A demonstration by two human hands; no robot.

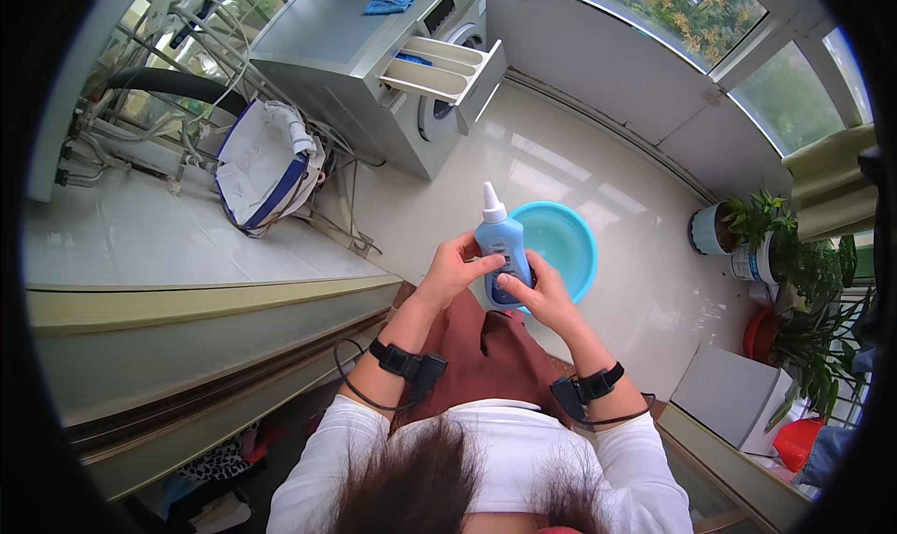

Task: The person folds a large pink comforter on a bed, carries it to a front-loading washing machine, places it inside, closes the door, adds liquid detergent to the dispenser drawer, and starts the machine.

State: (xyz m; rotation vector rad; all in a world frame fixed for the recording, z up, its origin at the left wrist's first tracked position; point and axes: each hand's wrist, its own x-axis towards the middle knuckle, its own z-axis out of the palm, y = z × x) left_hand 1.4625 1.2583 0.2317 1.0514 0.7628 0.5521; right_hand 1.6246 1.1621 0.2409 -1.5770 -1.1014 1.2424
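A blue plastic bottle (499,243) with a white pointed nozzle cap stands nearly upright between both hands, its printed side facing me. My left hand (452,269) grips it from the left, thumb across the label. From the lower right, my right hand (546,292) holds the same bottle, thumb on its front. Behind the bottle, a turquoise plastic basin (567,247) sits on the tiled floor, partly hidden by the bottle and my right hand. Farther off, the detergent drawer (438,68) of a grey front-loading washing machine (329,50) is pulled out, with something blue in one compartment.
A blue cloth (387,1) lies on the washer's top. On the left, a white-and-blue bag (263,169) hangs near pipes and cables. Potted plants (764,215) and a grey box (729,390) line the right side. A sliding-door track (231,373) runs along the lower left.
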